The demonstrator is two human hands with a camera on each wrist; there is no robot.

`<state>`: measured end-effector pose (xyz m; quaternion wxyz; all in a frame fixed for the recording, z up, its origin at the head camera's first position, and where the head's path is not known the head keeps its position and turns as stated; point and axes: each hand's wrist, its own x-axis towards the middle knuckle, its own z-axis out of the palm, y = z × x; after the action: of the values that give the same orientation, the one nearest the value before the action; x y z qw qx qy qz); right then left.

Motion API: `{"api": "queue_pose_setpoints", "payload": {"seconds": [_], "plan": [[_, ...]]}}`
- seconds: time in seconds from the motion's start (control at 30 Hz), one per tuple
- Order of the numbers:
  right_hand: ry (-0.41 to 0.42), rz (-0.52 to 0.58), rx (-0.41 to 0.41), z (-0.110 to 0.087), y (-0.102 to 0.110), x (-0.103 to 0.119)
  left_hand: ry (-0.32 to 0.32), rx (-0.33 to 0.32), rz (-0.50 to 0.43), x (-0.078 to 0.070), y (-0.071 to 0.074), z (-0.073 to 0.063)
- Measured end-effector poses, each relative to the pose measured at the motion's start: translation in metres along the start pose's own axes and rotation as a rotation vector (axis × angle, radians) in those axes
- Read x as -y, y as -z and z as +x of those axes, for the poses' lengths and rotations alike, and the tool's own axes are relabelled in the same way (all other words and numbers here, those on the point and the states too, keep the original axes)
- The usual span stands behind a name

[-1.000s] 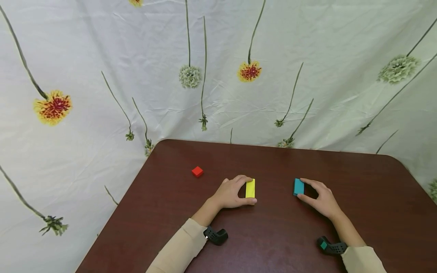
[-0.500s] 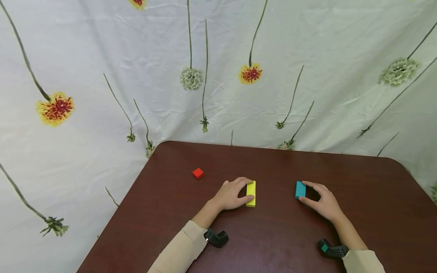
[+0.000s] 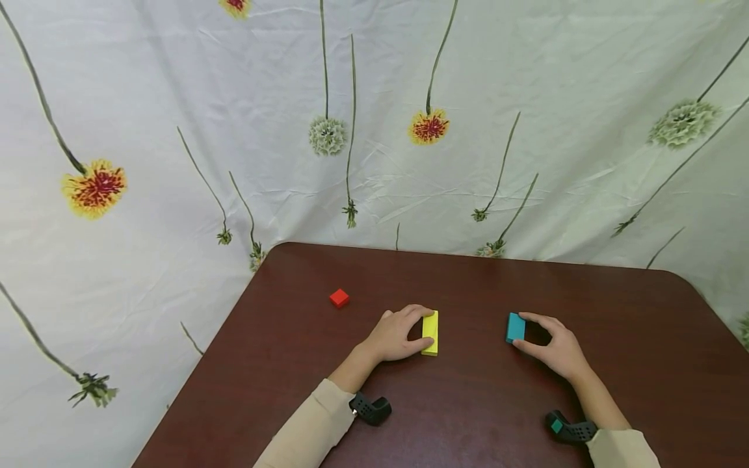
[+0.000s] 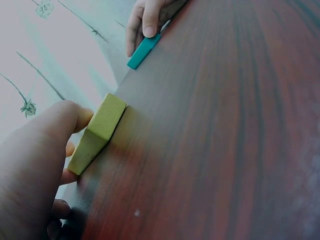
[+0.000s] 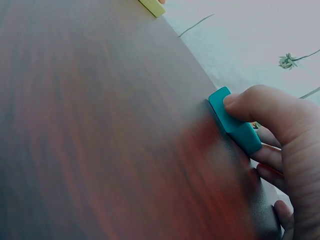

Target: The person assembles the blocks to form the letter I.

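Note:
My left hand [image 3: 398, 335] holds a yellow rectangular block [image 3: 430, 333] lengthwise between thumb and fingers, on the dark red-brown table. In the left wrist view the yellow block [image 4: 100, 131] lies against the tabletop, thumb touching one end; part of the fingers is hidden behind it. Further right, a blue-green block [image 3: 515, 327] is pinched by the thumb and fingers of my right hand [image 3: 558, 344]. The right wrist view has the thumb on the face of the blue-green block [image 5: 235, 120], fingers partly hidden behind. A gap of bare tabletop separates the two blocks.
A small red block [image 3: 339, 298] lies on the table [image 3: 468, 403], beyond and left of my left hand. Behind the table's far edge hangs a pale cloth [image 3: 263, 84] with printed flowers. A dark band sits around each wrist.
The left thumb has drawn back slightly along the yellow block's near end. The blue-green block and right hand have shifted very slightly right and nearer. The red block stays put; the head view tilts slightly.

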<state>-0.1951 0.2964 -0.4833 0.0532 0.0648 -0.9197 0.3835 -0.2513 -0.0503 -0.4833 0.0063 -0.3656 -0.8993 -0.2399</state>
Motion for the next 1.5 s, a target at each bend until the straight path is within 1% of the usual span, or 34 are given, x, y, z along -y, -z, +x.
{"api": "queue_pose_setpoints", "payload": {"seconds": [0.33,0.57,0.87,1.07,1.2,1.37,1.5], "plan": [[-0.008,0.031,-0.011,0.0,0.001,0.0,0.037,0.028,-0.002,-0.001,0.0,0.001],[-0.022,0.091,-0.012,0.002,0.002,0.004,0.035,0.022,-0.004,0.001,-0.001,0.001],[-0.014,0.084,-0.009,0.004,0.0,0.01,0.041,0.033,-0.002,0.002,-0.002,0.002],[-0.01,0.094,0.005,0.004,-0.001,0.016,0.022,0.013,-0.001,0.001,-0.001,0.002],[-0.014,0.107,0.012,0.002,-0.001,0.02,0.022,0.009,-0.003,0.0,-0.001,0.001],[0.005,0.096,0.012,0.0,-0.004,0.025,0.033,0.017,-0.005,-0.001,0.0,0.001],[0.022,0.107,0.017,-0.002,-0.008,0.03,0.037,0.024,-0.008,-0.001,0.001,0.001]]}}
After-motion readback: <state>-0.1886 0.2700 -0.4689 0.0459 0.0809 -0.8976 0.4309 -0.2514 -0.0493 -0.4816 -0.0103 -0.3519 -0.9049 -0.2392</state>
